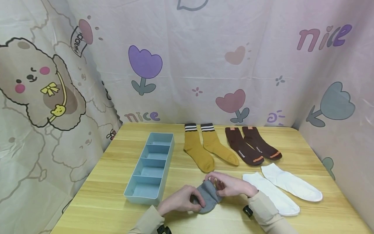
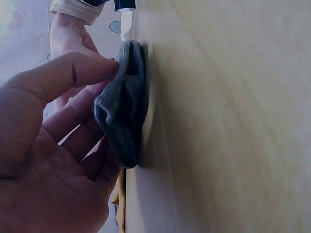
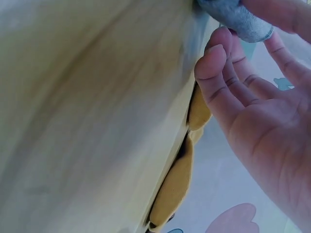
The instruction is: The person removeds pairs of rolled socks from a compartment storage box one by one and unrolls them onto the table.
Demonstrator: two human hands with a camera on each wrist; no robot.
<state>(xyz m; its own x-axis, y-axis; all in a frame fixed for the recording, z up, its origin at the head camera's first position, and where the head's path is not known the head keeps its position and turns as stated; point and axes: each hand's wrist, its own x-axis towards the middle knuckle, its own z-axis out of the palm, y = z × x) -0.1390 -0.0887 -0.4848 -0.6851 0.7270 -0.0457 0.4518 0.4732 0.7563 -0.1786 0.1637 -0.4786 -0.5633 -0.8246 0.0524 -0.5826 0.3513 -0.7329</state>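
Note:
A grey sock (image 1: 208, 196), folded into a short bundle, lies on the table between my two hands. My left hand (image 1: 183, 200) pinches its left edge with thumb and fingers. In the left wrist view, the thumb of that hand rests on the upper edge of the grey sock (image 2: 124, 111), with the other fingers behind it. From the right, my right hand (image 1: 229, 184) grips the far and right edges of the sock. The right wrist view cuts off part of the grey sock (image 3: 238, 19) at the top; fingers lie around its end.
Left of the hands stands a light blue divided box (image 1: 166, 172) with several compartments. Behind lie two mustard socks (image 1: 197, 151) with striped cuffs and two dark brown socks (image 1: 242, 148). Two white socks (image 1: 271, 193) lie to the right, one partly beneath the right forearm.

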